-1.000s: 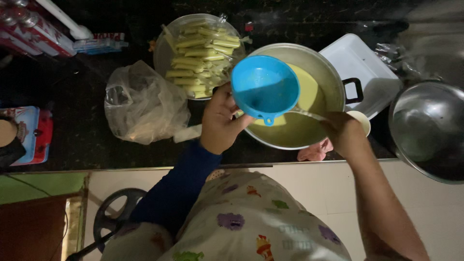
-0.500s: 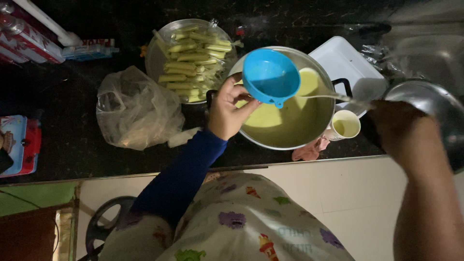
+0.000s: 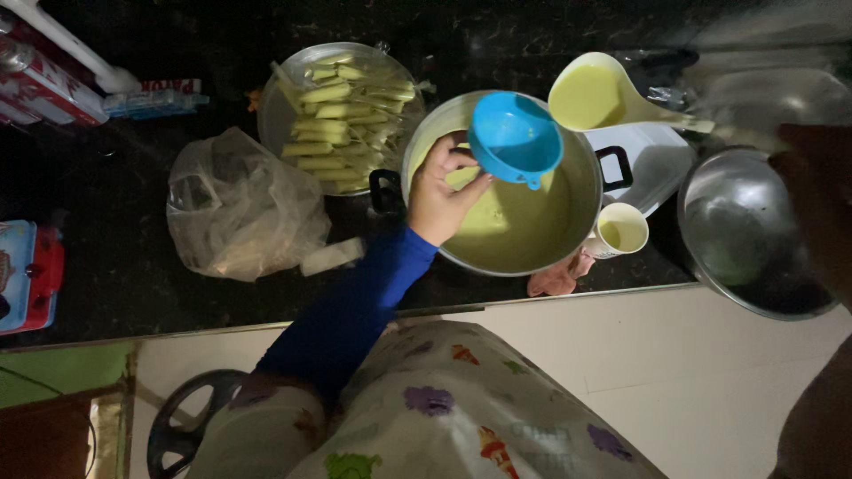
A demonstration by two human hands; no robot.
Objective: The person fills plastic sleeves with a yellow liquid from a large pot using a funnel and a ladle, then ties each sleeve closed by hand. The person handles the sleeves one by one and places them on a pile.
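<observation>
Over the pot: the left hand (image 3: 441,191) holds a blue funnel (image 3: 515,139) above the yellow liquid.
Left hand: fingers curled and pinching the funnel's near side, thumb below the rim, blue sleeve running down toward the body.
Funnel: tilted, its wide mouth turned up toward the camera, just right of and above the left hand's fingertips, over the middle of the pot.
Pot: a large steel pot (image 3: 424,146) with black side handles, partly full of pale yellow liquid, standing on the dark counter (image 3: 133,266).
Right hand: the right hand (image 3: 812,191) is at the right edge, blurred; I cannot tell how its fingers are set. It is well apart from the funnel.
Ladle: a pale scoop (image 3: 590,93) full of yellow liquid hangs above and right of the pot, its handle pointing toward the right hand; the grip itself is smeared.
Cup: a small cup (image 3: 621,231) with yellow liquid stands just beside the pot's right rim, a pink cloth (image 3: 557,277) beneath and left of it.
Tray: a round metal tray (image 3: 275,115) of filled yellow tubes lies left of and behind the pot.
Bag: a crumpled clear plastic bag (image 3: 240,208) lies left of the pot.
Bowl: a steel bowl (image 3: 745,231) sits at the right, under the right arm.
White tray: a white container (image 3: 657,160) lies between pot and bowl.
</observation>
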